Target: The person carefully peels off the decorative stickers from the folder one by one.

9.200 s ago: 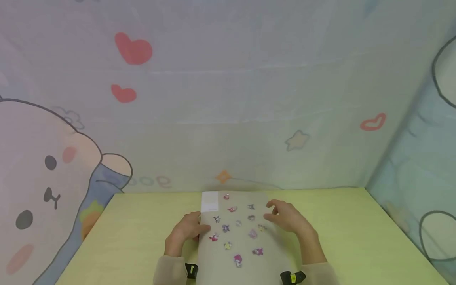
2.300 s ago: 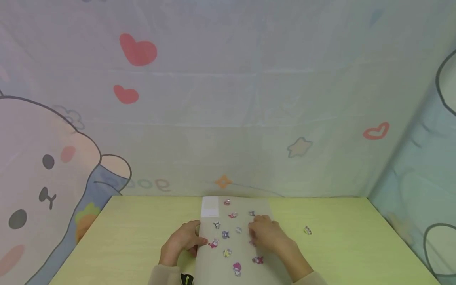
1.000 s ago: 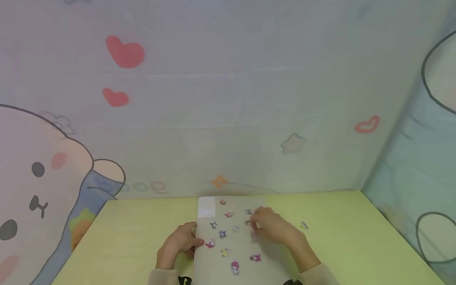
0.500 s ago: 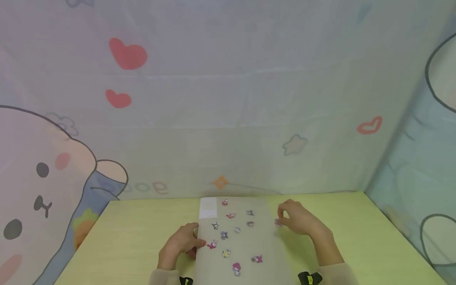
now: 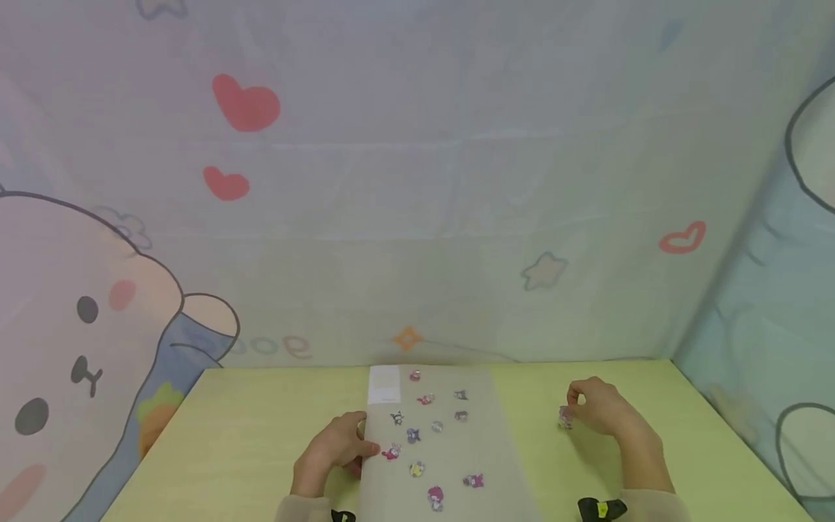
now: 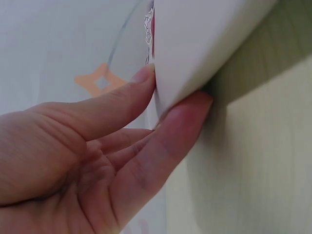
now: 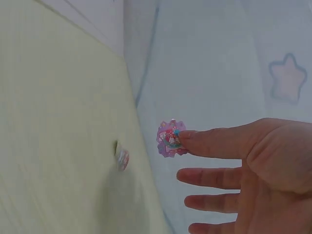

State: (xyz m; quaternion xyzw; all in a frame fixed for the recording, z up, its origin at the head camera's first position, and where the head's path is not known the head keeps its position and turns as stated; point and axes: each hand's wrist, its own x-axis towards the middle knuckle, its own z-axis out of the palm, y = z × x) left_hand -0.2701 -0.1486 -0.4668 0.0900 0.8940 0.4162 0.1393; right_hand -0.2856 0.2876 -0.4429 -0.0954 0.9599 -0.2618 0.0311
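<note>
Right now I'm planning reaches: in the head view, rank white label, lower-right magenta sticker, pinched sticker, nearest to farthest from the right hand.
1. Pinched sticker: held by the right hand.
2. Magenta sticker: right side of the sheet.
3. White label: sheet's far left corner.

Worn on the head, looks forward and down from above and behind both grips, far enough back to take in left hand (image 5: 335,442), right hand (image 5: 607,409), yellow tabletop (image 5: 261,435) and cartoon-print backdrop (image 5: 391,181) beyond. Worn on the left wrist, looks from close behind the left grip toward the backdrop, rolled sideways, with sticker-dotted cream sheet (image 5: 470,446) nearly edge-on at the grip and tabletop to its right in frame. Worn on the right wrist, looks closely past pinched scalloped sticker (image 7: 165,139), rolled the opposite way, tabletop left of the grip. Shares orange four-pointed star (image 5: 407,339) between head and left wrist, outlined five-pointed star (image 5: 544,270) between head and right wrist.
</note>
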